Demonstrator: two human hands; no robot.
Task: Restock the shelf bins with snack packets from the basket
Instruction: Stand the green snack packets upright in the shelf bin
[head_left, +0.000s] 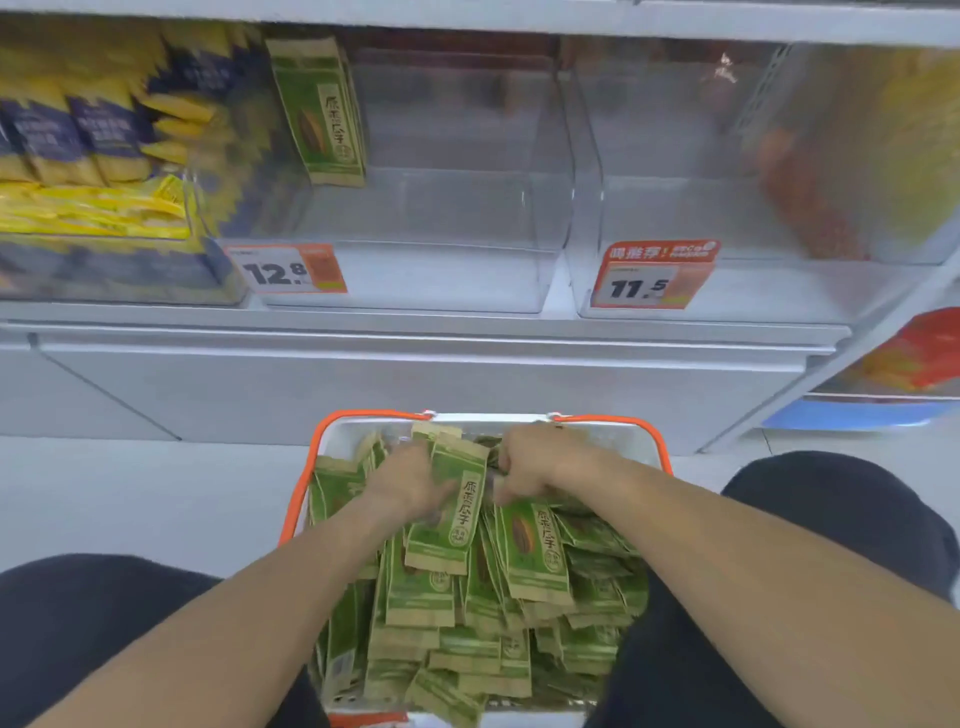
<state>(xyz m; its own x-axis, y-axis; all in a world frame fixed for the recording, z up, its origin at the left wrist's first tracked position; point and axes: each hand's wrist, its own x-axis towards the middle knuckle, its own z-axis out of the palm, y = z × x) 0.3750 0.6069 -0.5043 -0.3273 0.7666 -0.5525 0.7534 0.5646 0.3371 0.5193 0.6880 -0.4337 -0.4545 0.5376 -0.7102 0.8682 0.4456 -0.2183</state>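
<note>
Green packets (478, 597) heaped in basket (332, 441)

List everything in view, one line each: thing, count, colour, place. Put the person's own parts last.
Basket: one, white with orange handles, on the floor between the knees.
Green packets: many, green and tan, heaped in the basket.
Shelved green packets: a few, upright in the left of the middle bin.
Clear bins: three, on the shelf.
Price tags: two, orange and white, on bin fronts.
Yellow-blue packets: several, left bin.
Left hand: grip on a green packet.
Right hand: among the packets, grip unclear.
</note>
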